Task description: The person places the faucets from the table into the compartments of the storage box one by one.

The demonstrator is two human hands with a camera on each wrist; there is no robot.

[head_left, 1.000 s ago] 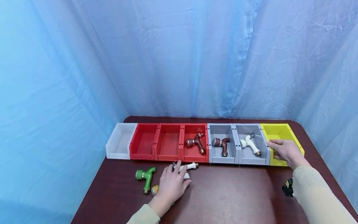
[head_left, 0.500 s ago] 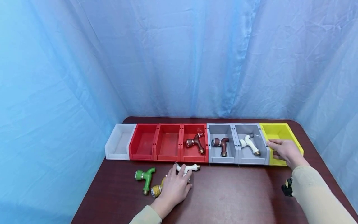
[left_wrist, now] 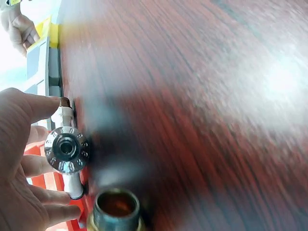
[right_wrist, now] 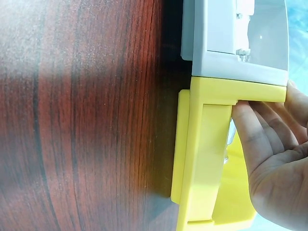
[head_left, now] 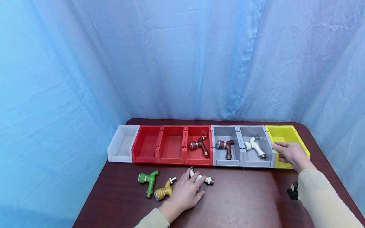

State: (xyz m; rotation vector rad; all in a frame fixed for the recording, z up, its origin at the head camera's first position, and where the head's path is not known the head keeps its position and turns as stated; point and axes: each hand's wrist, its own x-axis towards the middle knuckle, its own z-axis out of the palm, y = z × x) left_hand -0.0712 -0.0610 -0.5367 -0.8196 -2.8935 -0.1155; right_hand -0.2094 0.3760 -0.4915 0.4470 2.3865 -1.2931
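Note:
My left hand (head_left: 183,191) lies palm down over a white faucet (head_left: 203,179) on the table, holding it. The left wrist view shows the thumb at the faucet's threaded end and fingers reaching behind and along its body. Its round silvery knob (left_wrist: 66,150) faces that camera. Just left of the hand lies a yellow faucet (head_left: 165,191), partly hidden by it; further left is a green faucet (head_left: 148,181). At the far right, my right hand (head_left: 291,155) grips the side wall of the yellow bin (right_wrist: 207,159), with its fingers inside.
Along the table's back, a translucent white bin (head_left: 119,158), several red bins (head_left: 171,161) and grey bins (head_left: 228,163) stand in a row. Two brown faucets (head_left: 201,146) and another white faucet (head_left: 255,147) lie in bins. A blue curtain (head_left: 185,63) hangs behind.
My left hand has slid right and slightly nearer, taking the white faucet along and turning it a little. More of the yellow faucet shows now. My right hand has stayed put.

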